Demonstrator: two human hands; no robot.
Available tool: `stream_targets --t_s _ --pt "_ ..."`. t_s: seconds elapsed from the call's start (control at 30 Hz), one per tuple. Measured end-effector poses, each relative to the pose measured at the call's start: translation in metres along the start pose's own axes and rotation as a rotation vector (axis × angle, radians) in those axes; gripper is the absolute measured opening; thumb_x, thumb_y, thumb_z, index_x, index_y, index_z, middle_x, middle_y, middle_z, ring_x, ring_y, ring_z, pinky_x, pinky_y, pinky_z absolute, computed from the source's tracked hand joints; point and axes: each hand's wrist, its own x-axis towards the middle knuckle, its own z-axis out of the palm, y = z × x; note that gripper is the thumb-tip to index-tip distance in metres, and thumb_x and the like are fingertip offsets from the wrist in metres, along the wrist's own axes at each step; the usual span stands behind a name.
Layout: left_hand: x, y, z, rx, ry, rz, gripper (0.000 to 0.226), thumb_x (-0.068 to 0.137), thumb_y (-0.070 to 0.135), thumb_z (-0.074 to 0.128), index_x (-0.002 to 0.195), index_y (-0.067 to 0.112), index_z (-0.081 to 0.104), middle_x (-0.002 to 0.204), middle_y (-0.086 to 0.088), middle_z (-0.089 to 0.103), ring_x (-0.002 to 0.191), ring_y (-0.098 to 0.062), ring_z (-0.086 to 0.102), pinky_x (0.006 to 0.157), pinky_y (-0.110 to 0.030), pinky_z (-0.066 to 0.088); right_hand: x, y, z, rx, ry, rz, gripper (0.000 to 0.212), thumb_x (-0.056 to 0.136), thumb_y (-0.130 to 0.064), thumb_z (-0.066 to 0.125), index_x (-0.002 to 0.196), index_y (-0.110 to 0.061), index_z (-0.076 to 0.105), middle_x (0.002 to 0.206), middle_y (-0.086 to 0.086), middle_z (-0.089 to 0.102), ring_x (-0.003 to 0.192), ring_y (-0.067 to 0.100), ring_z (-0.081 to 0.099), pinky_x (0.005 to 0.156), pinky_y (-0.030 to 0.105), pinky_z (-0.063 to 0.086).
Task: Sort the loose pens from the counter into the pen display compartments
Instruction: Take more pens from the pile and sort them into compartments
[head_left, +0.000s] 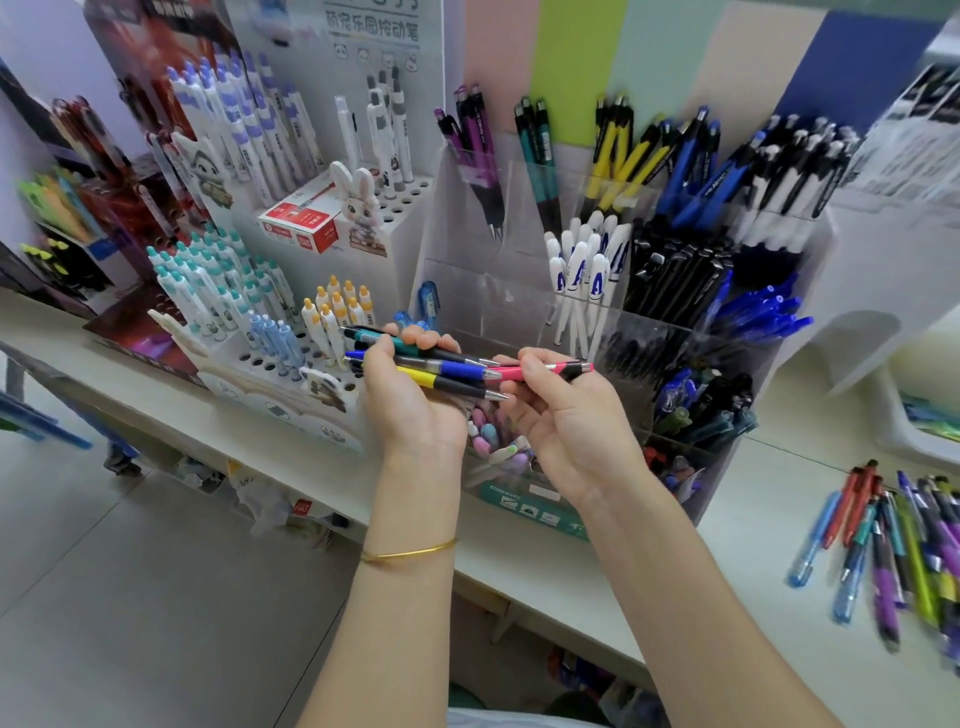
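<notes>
My left hand (410, 395) grips a bundle of pens (441, 366) lying crosswise: teal, blue and yellow ones with black grips, tips pointing right. My right hand (561, 410) pinches a pink pen (540, 370) with a black end, just right of the bundle. Both hands hover in front of the clear acrylic pen display (722, 332). Its compartments hold purple, teal, yellow, blue, black and white pens. A pile of loose pens (893, 540) lies on the counter at the right.
A white display stand (291, 358) with upright blue, teal and yellow capped pens fills the left of the counter (587, 566). A red box (301, 223) and a rabbit figure (361, 208) sit on it. A white tray (914, 415) stands at the far right.
</notes>
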Motion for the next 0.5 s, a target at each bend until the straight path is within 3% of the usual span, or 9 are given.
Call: stream_targets --t_s 0.17,0.33,0.43,0.5 --pt "-0.002 -0.003 0.008 0.064 0.033 -0.038 0.019 0.097 0.015 0.041 0.081 0.013 0.05 0.062 0.003 0.051 0.054 -0.011 0.05 0.061 -0.028 0.052 -0.008 -0.01 0.0 -0.003 -0.03 -0.026 0.013 0.097 -0.004 0.05 0.091 -0.012 0.059 0.073 0.009 0.066 0.046 0.009 0.057 0.042 0.022 0.049" --pt "0.0 0.005 0.006 0.143 0.076 0.017 0.021 0.098 0.015 0.042 0.079 0.014 0.05 0.061 0.003 0.052 0.054 -0.013 0.051 0.064 -0.029 0.054 -0.001 -0.011 -0.009 -0.091 0.001 -0.225 0.014 0.092 0.003 0.054 0.097 -0.009 0.052 0.089 0.014 0.07 0.068 0.014 0.062 0.059 0.022 0.05" --pt "-0.001 0.011 0.008 0.158 0.087 0.035 0.026 0.099 0.015 0.042 0.074 0.013 0.05 0.058 0.002 0.053 0.051 -0.014 0.054 0.067 -0.03 0.054 0.004 -0.014 -0.008 -0.231 -0.021 -0.322 0.018 0.091 0.005 0.053 0.098 -0.012 0.05 0.095 0.012 0.071 0.078 0.015 0.068 0.062 0.021 0.049" --pt "0.001 0.018 0.009 0.136 0.124 0.044 0.026 0.099 0.015 0.044 0.073 0.012 0.05 0.057 0.001 0.054 0.048 -0.013 0.054 0.061 -0.028 0.054 0.005 -0.016 -0.005 -0.328 -0.036 -0.381 0.02 0.092 0.004 0.053 0.098 -0.014 0.049 0.095 0.008 0.071 0.081 0.015 0.07 0.064 0.022 0.05"
